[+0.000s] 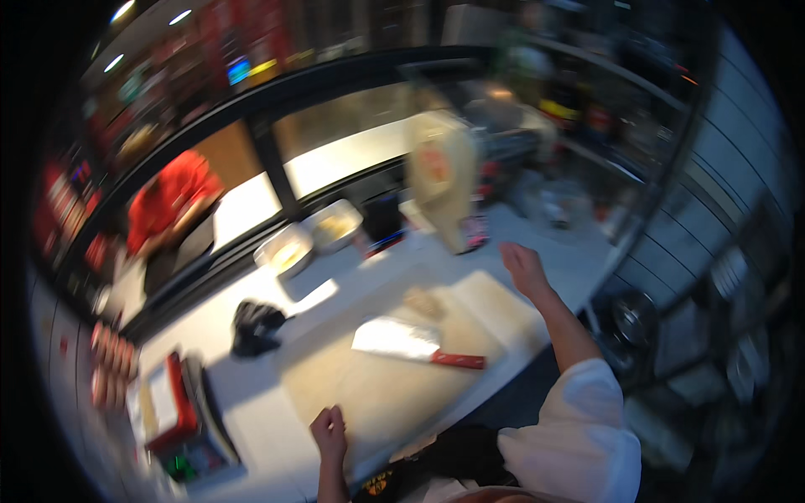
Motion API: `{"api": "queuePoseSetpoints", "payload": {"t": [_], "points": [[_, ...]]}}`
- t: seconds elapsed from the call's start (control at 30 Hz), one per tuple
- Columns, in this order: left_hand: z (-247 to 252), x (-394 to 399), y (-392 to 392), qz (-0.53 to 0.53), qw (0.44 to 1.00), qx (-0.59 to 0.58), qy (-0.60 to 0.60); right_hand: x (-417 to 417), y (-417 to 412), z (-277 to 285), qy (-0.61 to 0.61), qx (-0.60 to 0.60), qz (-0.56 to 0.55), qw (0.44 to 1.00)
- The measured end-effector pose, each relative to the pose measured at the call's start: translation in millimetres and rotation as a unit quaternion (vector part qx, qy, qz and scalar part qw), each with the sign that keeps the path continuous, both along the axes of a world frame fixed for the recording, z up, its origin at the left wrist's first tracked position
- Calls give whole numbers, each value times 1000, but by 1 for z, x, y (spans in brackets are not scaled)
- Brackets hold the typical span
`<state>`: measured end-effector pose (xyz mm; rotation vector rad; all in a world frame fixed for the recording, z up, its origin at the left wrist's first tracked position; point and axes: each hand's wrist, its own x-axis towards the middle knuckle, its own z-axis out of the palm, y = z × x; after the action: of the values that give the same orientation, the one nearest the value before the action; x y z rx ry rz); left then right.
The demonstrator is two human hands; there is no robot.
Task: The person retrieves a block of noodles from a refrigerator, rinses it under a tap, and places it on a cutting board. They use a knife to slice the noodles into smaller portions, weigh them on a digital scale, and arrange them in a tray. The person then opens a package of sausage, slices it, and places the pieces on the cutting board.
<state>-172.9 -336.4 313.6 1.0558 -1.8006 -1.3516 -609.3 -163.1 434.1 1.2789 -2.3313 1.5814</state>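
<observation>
A cleaver (399, 339) with a broad shiny blade and a red handle lies flat on a pale cutting board (352, 383). Just beyond the blade is a small beige piece of something (424, 303), too blurred to name. My left hand (329, 431) is curled over the board's near left edge, apart from the cleaver, and nothing shows in it. My right hand (523, 267) reaches out over the white counter (553, 236), past a second pale board (497, 305). Its fingers are blurred and partly hidden, so whether it holds anything is unclear.
Two white bowls (284, 250) with yellowish contents stand by the window frame. A crumpled black bag (258, 327) lies left of the board, near a red-and-white box (165, 402). An upright beige package (440, 179) stands ahead. Beyond the opening is a person in red (170, 195).
</observation>
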Motion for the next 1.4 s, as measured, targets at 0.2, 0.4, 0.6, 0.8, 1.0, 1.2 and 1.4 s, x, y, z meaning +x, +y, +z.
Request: {"api": "queuePoseSetpoints", "payload": {"t": [0.2, 0.4, 0.6, 0.8, 1.0, 1.2, 1.4], "points": [[77, -112, -11, -73, 966, -242, 51, -55, 115, 144, 149, 94, -83, 981], [173, -256, 33, -196, 909, -353, 100, -142, 193, 224, 308, 231, -107, 917], [204, -418, 111, -280, 859, -405, 138, -252, 251, 265, 316, 236, -89, 914], [271, -529, 137, -340, 801, -480, 115, -343, 263, 319, 411, 242, -133, 869], [365, -663, 136, -354, 759, -523, 160, -412, 207, 398, 492, 275, -212, 798], [444, -781, 138, -253, 749, -578, 202, -499, 142, 459, 561, 349, -251, 707], [492, -871, 132, -217, 770, -559, 219, -547, 99, 470, 490, 434, -247, 715]]}}
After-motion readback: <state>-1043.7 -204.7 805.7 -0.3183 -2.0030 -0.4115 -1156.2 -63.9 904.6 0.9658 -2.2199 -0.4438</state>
